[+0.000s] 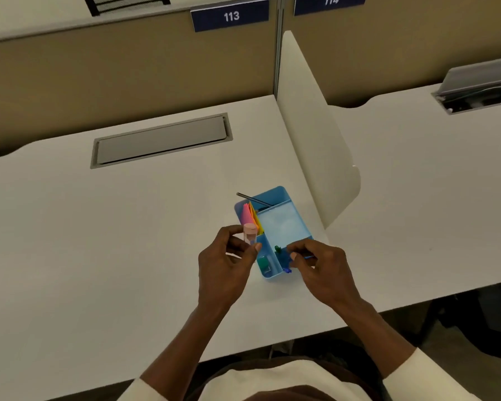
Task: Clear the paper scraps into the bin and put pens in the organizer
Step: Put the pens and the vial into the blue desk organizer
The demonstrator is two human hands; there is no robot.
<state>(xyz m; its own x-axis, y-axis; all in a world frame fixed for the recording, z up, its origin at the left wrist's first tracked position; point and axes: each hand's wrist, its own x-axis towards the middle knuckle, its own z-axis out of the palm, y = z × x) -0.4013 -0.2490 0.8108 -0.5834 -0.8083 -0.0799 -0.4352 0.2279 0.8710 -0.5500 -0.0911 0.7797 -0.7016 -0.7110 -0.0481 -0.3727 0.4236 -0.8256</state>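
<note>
At lower centre, your right hand pinches a blue pen, its length lying left-right, tip over the organizer just left. Your left hand pinches a small pink tube upright at the organizer's left edge.

The right hand covers the near right corner of the light blue plastic compartmented organizer, and the thin blue object pinched there is too small and blurred to identify. At the organizer's left edge, the left hand hides the lower part of a small pink capped cylinder. The small green items in the organizer's near compartments are too blurred to name.
</note>
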